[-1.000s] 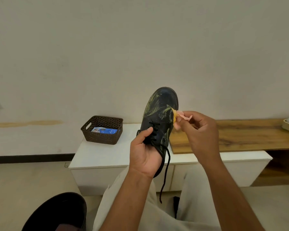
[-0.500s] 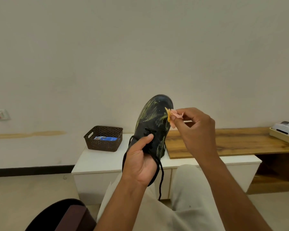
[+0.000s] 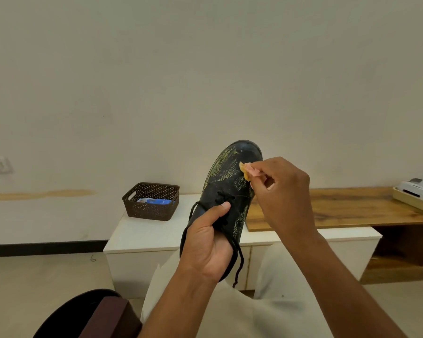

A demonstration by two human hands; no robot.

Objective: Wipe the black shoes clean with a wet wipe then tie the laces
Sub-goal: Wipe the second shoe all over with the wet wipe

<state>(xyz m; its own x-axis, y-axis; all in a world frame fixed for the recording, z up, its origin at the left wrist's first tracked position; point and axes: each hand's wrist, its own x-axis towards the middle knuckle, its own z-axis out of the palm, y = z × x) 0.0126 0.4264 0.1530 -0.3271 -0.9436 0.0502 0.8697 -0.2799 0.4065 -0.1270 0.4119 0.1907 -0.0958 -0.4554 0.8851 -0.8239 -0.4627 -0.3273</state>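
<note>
A black shoe with yellowish marks on its upper is held up in front of me, toe pointing up and away. My left hand grips it around the heel and laced part, thumb lying on the laces. Loose black laces hang down below the hand. My right hand pinches a small crumpled wipe, stained yellow and pink, and presses it against the right side of the toe area.
A white low cabinet stands ahead with a dark woven basket holding a blue packet. A wooden shelf runs to the right, carrying a tray with a white device. A dark round object sits at the bottom left, by my legs.
The shoe and both hands sit lower in the view after the camera tilted up. My right hand slid the wipe up along the shoe's right side toward the toe.
</note>
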